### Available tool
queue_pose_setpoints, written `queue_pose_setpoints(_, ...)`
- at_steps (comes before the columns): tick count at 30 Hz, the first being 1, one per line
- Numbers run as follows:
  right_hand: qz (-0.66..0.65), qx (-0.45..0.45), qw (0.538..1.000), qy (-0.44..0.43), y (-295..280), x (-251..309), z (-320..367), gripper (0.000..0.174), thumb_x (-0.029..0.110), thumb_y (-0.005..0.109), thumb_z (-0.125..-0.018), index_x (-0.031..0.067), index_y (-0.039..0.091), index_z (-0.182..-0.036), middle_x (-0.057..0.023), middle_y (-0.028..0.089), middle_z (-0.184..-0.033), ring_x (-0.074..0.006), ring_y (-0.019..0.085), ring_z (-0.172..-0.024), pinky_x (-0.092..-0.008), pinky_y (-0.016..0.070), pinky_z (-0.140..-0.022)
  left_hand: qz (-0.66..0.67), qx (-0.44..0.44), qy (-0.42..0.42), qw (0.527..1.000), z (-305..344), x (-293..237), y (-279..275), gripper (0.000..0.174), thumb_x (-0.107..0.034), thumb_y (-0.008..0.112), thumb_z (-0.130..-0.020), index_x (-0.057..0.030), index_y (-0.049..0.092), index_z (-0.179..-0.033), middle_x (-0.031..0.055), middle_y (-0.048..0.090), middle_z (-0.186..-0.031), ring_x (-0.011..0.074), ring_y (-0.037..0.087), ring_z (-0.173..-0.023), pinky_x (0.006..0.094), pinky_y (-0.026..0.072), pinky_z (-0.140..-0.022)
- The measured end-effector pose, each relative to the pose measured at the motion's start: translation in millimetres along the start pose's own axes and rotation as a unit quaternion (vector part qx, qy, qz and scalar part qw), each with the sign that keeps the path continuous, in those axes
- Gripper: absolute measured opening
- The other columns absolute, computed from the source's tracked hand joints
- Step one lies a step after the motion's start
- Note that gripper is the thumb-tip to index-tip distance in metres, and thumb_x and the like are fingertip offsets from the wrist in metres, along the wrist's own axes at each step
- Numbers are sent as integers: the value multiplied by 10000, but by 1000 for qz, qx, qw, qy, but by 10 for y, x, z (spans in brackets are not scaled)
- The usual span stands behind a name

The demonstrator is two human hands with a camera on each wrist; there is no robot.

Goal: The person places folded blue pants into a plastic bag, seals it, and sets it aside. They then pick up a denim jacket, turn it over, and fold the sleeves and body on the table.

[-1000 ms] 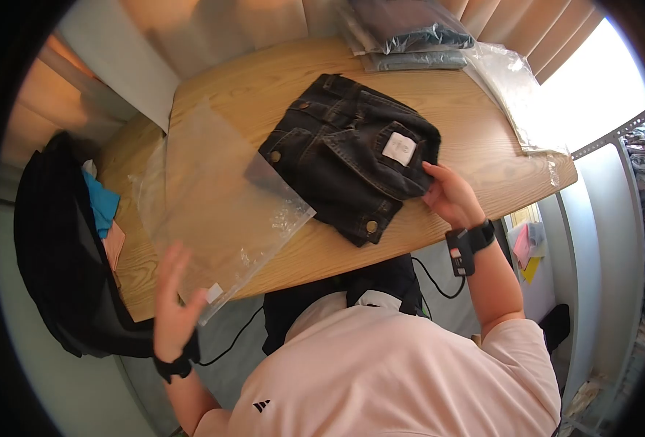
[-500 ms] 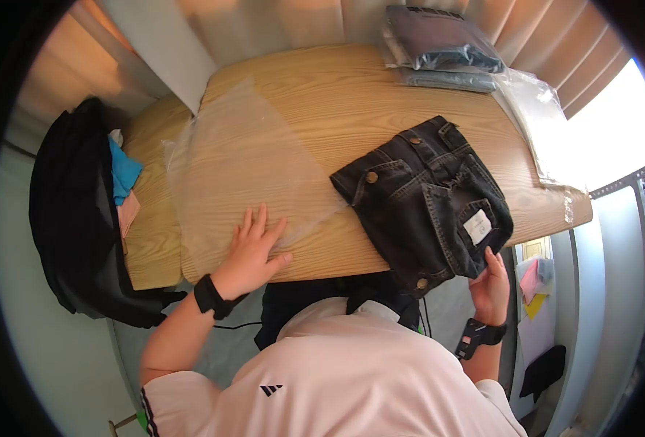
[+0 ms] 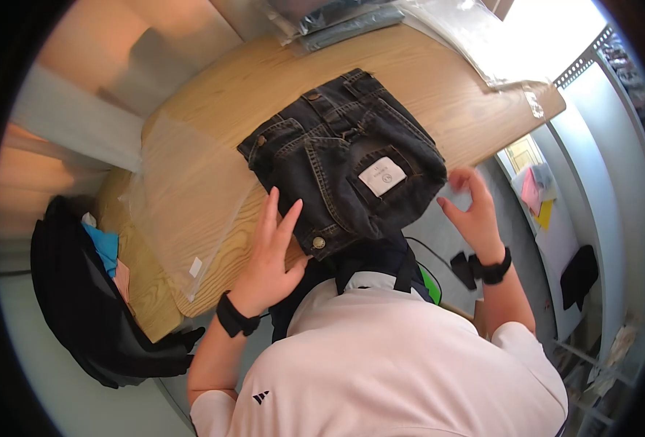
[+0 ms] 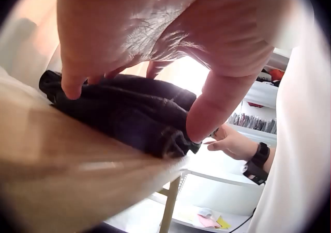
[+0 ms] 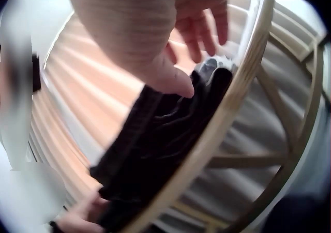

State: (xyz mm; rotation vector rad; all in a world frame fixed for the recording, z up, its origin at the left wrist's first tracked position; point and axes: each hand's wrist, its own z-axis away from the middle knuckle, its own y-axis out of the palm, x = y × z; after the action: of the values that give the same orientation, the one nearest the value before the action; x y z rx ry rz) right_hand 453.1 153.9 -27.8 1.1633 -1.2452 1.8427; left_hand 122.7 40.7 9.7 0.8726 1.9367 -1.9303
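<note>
A folded black denim garment (image 3: 319,156) with metal buttons and a white label (image 3: 382,176) lies at the front edge of the table. Along its lower left side, my left hand (image 3: 268,255) has its fingers extended, fingertips right at the cloth. The left wrist view shows the fingers and thumb of that hand spread over the folded denim (image 4: 129,114). Just beyond the garment's right end is my right hand (image 3: 477,215), fingers loosely bent and holding nothing. In the right wrist view its thumb overlaps the dark cloth (image 5: 160,145). A flat clear plastic bag (image 3: 184,182) lies to the left.
Bagged folded clothes (image 3: 344,28) and more clear bags (image 3: 461,40) sit at the back of the wooden table (image 3: 475,120). Black cloth (image 3: 82,298) hangs at the left, beside blue cloth (image 3: 103,249). Shelving (image 3: 592,146) stands to the right.
The garment first shifted right, off the plastic bag, and now lies turned and further left on the table. My left hand has moved from the bag to the garment; my right hand has let go of it.
</note>
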Motion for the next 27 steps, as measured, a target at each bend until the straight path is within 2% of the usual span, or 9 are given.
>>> queue_pose_setpoints(1,189,-128,958,-175,12,151,-17,420,60,695,-736,55,570,-1136,-118,593,-1144,-231,603,-981,-345,488,-833,20,11,-9,1000,1,-37,66,911,27,669,-675,-102,214,-1453,213,49,-1517,394,113,-1396,419,195,-1118)
queue_pose_setpoints(2,365,-243,834,-334,32,246,-57,522,42,765,-624,94,599,-1116,-112,580,-1160,-250,585,-1013,-352,491,-824,20,17,-7,1000,-3,-57,134,911,27,669,-675,-102,214,-1453,213,49,-1517,394,113,-1396,419,195,-1118)
queue_pose_setpoints(5,287,-180,845,-414,68,284,-289,623,12,764,-514,138,620,-1107,-98,537,-1234,-289,546,-1074,-376,495,-839,5,-15,-13,1000,-8,-50,275,929,41,652,-683,-99,169,-1463,218,74,-1513,391,127,-1395,418,204,-1115)
queue_pose_setpoints(6,286,-186,845,-411,45,268,-368,623,12,764,-514,138,620,-1107,-98,537,-1234,-289,546,-1074,-376,495,-839,-7,-30,-11,999,-20,-30,295,942,56,654,-675,-101,164,-1464,231,102,-1501,405,151,-1384,427,227,-1106)
queue_pose_setpoints(8,253,-59,878,-402,-12,231,-520,543,-8,705,-552,114,639,-1078,-109,559,-1225,-309,567,-1072,-385,466,-885,-24,-43,-6,999,-45,-24,329,956,71,657,-667,-104,160,-1465,244,130,-1489,418,175,-1373,436,250,-1098)
queue_pose_setpoints(13,147,-62,943,-293,-22,539,-628,337,-3,587,-613,51,672,-934,-95,658,-1033,-288,627,-926,-326,495,-807,63,-163,-43,984,52,20,499,814,89,666,-641,-66,320,-1360,206,354,-1354,400,358,-1264,418,347,-1028)
queue_pose_setpoints(20,181,-92,933,-297,127,575,-537,261,64,603,-650,55,677,-901,-80,645,-1075,-285,604,-970,-344,471,-853,-57,-114,-32,991,-94,-108,466,514,89,648,-611,-50,586,-1102,189,473,-1194,384,434,-1156,415,387,-956)
queue_pose_setpoints(23,188,-51,938,-286,73,480,-534,324,51,628,-641,78,663,-962,-75,588,-1194,-298,538,-1097,-364,420,-944,-100,-123,8,987,-146,-185,457,456,83,636,-596,-57,632,-1030,180,492,-1172,383,440,-1141,425,386,-956)
queue_pose_setpoints(27,146,-35,925,-349,8,247,-468,709,139,722,-629,114,463,-1288,-143,450,-1336,-351,414,-1232,-400,352,-1024,-82,-115,10,990,-135,-171,420,449,88,626,-597,-49,634,-1024,182,497,-1169,388,434,-1155,443,379,-964)
